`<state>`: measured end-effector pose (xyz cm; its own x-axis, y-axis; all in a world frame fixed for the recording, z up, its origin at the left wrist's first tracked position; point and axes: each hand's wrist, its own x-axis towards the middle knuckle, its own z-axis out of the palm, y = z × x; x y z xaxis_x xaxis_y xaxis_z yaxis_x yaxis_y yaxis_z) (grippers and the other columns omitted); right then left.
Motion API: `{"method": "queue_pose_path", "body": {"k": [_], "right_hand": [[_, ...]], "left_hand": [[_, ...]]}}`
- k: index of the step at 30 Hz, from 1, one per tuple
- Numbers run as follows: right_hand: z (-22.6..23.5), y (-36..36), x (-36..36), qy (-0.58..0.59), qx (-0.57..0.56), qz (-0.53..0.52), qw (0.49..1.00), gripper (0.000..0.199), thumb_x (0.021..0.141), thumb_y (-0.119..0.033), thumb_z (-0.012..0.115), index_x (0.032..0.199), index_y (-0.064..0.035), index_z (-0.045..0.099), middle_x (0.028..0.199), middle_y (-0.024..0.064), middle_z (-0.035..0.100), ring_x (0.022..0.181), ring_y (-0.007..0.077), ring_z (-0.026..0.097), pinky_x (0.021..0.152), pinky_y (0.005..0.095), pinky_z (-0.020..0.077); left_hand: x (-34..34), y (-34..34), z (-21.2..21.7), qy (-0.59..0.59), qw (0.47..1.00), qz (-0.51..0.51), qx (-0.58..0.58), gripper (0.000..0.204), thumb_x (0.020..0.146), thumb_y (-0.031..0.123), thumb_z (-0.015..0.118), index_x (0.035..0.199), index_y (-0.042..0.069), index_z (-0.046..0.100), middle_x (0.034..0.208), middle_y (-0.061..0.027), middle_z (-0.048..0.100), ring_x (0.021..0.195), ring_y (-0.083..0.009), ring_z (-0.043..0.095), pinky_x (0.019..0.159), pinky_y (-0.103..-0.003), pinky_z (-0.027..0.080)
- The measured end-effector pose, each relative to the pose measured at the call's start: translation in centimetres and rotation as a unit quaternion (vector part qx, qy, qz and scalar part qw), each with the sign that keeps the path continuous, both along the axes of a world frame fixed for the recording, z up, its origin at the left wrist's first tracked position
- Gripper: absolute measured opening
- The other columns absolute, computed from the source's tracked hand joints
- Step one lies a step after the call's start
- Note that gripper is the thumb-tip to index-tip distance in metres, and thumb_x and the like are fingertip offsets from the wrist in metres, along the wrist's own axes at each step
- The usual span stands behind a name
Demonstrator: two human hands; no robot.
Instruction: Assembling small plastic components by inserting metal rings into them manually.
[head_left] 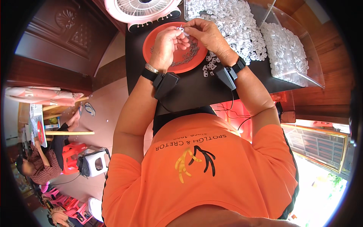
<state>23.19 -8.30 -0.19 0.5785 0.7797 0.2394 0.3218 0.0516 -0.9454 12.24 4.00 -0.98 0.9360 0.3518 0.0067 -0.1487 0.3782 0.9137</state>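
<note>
Above an orange-red round plate (149, 41), both of my hands meet at their fingertips. My left hand (166, 46) pinches a small white plastic piece (180, 29) between thumb and finger, its other fingers curled. From the right, my right hand (207, 34) closes thumb and forefinger right beside that piece. Whatever lies between the right fingertips is too small to make out. Many thin grey metal pieces (190, 54) lie in the plate below. A few loose white pieces (207, 69) rest on the dark table (189, 89) near my right wrist.
A large heap of white plastic pieces (244, 32) covers the table's right side, beside a clear box (289, 53) full of more. At the far left edge stands a pink-and-white fan (145, 9). Another person (43, 166) sits at left among stools (72, 157).
</note>
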Motion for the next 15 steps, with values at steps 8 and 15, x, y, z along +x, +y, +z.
{"method": "queue_pose_path", "body": {"k": [8, 15], "right_hand": [[-0.4, -0.1, 1.1, 0.035, 0.017, -0.011, 0.999, 0.017, 0.087, -0.018, 0.061, 0.094, -0.0025, 0.064, 0.078, 0.0001, 0.062, 0.068, 0.0064, 0.056, 0.064, 0.0208, 0.0474], [-0.5, -0.2, 1.6, 0.032, 0.018, -0.004, 0.999, 0.019, 0.087, -0.019, 0.062, 0.096, -0.0023, 0.064, 0.080, 0.0006, 0.062, 0.070, 0.0063, 0.056, 0.066, 0.0209, 0.0482]], "left_hand": [[-0.2, -0.1, 0.0, 0.074, 0.991, -0.026, 0.112, 0.017, 0.084, 0.020, 0.049, 0.074, 0.007, 0.054, 0.065, -0.0024, 0.055, 0.053, -0.0119, 0.052, 0.049, -0.022, 0.037], [-0.2, 0.0, 0.1, 0.074, 0.988, -0.030, 0.131, 0.017, 0.084, 0.020, 0.048, 0.073, 0.007, 0.054, 0.063, -0.0012, 0.054, 0.051, -0.0109, 0.051, 0.047, -0.021, 0.036]]}}
